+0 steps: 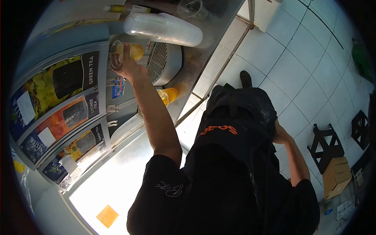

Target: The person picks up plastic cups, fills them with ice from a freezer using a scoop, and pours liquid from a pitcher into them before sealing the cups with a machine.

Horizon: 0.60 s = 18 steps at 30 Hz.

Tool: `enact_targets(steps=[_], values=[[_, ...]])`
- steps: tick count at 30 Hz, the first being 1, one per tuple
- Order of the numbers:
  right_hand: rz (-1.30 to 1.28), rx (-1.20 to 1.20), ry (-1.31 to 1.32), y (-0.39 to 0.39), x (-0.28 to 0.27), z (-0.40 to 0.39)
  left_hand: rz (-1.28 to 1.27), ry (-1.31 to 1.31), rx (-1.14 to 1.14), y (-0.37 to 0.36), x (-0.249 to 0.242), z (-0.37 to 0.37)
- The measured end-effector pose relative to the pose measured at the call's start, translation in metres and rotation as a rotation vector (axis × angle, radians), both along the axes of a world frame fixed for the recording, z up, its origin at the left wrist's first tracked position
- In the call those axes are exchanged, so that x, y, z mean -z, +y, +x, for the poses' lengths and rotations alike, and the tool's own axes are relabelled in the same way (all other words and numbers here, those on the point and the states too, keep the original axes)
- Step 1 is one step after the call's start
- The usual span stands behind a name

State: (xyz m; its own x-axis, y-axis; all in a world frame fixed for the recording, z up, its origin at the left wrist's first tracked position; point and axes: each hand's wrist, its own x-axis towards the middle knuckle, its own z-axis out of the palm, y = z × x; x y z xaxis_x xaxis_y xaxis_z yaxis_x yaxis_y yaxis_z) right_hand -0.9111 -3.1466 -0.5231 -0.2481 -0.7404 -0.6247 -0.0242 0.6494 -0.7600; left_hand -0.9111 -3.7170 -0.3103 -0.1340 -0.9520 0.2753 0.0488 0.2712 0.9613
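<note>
My left hand [133, 69] is wrapped around a clear plastic cup [136, 51] with yellow-orange drink in it. The cup's rim is close to the front of a drink dispenser [102, 51], above its slotted drip tray [157, 58]. A second cup of orange drink [169, 95] stands at the near end of the drip tray, partly behind my left forearm. My right hand [279, 131] is down at my side against the dark apron [235, 117]; its fingers are mostly hidden.
A sleeve of stacked clear cups [164, 29] lies beside the dispenser on the metal counter [217, 23]. Binder clips [112, 108] stick out from the dispenser front. On the tiled floor are a black stool [327, 147] and a cardboard box [337, 178].
</note>
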Motion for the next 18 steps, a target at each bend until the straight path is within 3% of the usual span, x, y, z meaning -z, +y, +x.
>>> enact_targets(steps=[2,5,11,18], values=[[-0.048,-0.007,0.009,0.002,0.005,0.005,-0.012,0.003,-0.048,-0.002,0.004,0.000],[-0.103,0.024,-0.019,0.004,0.005,0.011,0.013,0.021,0.056,-0.001,0.000,0.001],[0.037,0.049,-0.019,-0.001,-0.010,0.012,0.039,0.034,0.082,0.002,-0.003,-0.001],[-0.040,0.104,-0.054,0.000,-0.014,0.012,0.100,0.048,0.026,0.007,-0.006,-0.004]])
